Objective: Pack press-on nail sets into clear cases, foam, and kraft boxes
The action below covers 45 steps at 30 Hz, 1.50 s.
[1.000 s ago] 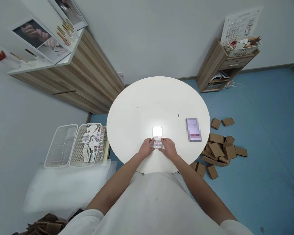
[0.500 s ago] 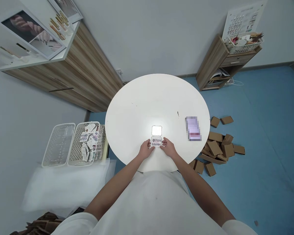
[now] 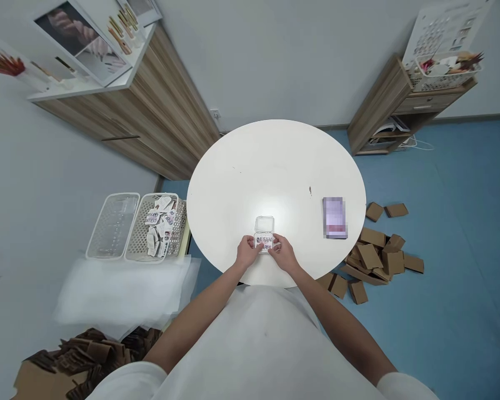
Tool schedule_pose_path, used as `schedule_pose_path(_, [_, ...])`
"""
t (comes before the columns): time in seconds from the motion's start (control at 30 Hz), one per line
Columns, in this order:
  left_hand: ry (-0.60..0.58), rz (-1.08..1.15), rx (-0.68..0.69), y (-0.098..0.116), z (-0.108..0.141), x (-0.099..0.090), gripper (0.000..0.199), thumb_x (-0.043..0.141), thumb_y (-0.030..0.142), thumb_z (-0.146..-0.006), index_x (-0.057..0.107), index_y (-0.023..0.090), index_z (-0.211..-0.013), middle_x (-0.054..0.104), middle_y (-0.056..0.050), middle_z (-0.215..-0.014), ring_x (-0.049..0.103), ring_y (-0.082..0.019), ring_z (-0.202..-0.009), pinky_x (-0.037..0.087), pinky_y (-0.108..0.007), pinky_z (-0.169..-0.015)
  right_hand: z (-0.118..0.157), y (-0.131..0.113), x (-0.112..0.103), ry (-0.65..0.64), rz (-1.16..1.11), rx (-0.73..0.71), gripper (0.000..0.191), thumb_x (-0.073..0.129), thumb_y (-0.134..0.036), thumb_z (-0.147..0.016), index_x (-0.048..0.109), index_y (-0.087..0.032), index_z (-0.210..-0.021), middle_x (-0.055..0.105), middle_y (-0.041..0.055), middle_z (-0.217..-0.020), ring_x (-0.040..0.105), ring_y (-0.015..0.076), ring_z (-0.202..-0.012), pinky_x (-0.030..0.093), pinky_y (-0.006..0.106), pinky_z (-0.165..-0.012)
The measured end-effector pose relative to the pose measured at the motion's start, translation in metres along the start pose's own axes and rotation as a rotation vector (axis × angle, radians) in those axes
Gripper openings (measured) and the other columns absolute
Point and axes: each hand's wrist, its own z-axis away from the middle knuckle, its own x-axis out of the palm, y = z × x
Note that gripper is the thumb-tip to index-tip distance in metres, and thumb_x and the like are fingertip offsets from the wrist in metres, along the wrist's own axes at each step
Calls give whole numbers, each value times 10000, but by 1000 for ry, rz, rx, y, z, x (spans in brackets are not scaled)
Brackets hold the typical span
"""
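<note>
Your left hand (image 3: 247, 253) and right hand (image 3: 284, 255) pinch the clear case (image 3: 264, 232) at its left and right sides; it's likely light, stiff, slick, best held there.

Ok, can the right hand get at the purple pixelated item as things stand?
Probably yes, once the right hand leaves the clear case it touches: only white tabletop shows between that hand and the purple item.
</note>
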Motion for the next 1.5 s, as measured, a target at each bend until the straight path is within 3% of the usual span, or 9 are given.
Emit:
schedule_pose_path(0.23, [-152,247,0,10,19,-18,391,638,422,-635,524,186,-926,577,-46,-909,516,-98,-659,401,-245,-624,14,-10,-5,-1,-135,-17,507,586,-279,-651,452,-238,-1138,490,17,-958,521,102,-648,457,281,-626])
schedule_pose_path(0.4, [-318,426,-39,17,26,-39,390,627,423,-645,520,190,-938,639,-30,-780,559,-115,-687,407,-261,-660,28,-20,-4,0,-255,-69,481,609,-329,-658,474,-240,-1111,492,18,-974,533,101,-669,442,283,-680])
schedule_pose_path(0.57, [-397,505,11,21,26,-58,380,667,380,-623,528,178,-912,643,-31,-781,559,-100,-656,405,-249,-647,36,-35,3,47,-363,-103,380,582,-402,-690,530,-239,-1029,525,25,-973,543,108,-681,437,292,-707])
schedule_pose_path(0.67, [-415,516,61,17,27,-72,358,665,373,-633,537,178,-905,632,-26,-773,557,-98,-656,411,-244,-645,33,-45,8,27,-445,-32,366,527,-480,-718,580,-226,-976,566,45,-975,565,133,-707,441,317,-727])
schedule_pose_path(0.83, [-468,511,111,4,34,-97,360,666,385,-635,554,178,-909,627,-28,-752,560,-109,-670,411,-247,-652,27,-65,25,-88,-509,42,399,530,-519,-705,607,-232,-972,606,57,-999,591,174,-782,446,344,-753])
schedule_pose_path(1.07, [-538,629,40,-15,42,-118,427,687,351,-632,553,181,-1000,628,-56,-847,559,-94,-684,411,-235,-652,36,-78,58,14,-404,-74,391,599,-432,-680,565,-264,-1031,599,49,-1043,567,174,-850,450,329,-741])
schedule_pose_path(1.27, [-577,750,-56,-21,49,-132,418,688,343,-639,561,181,-1003,625,-63,-885,563,-89,-697,420,-222,-650,56,-81,74,-22,-473,-69,328,547,-468,-718,584,-269,-976,558,40,-1121,566,180,-895,457,333,-760])
schedule_pose_path(1.5, [-584,840,-88,-21,49,-138,355,696,325,-634,583,198,-945,623,-38,-857,563,-80,-671,434,-220,-639,87,-84,94,47,-536,-9,523,476,-580,-715,451,-335,-1176,422,33,-1297,565,210,-962,484,365,-753])
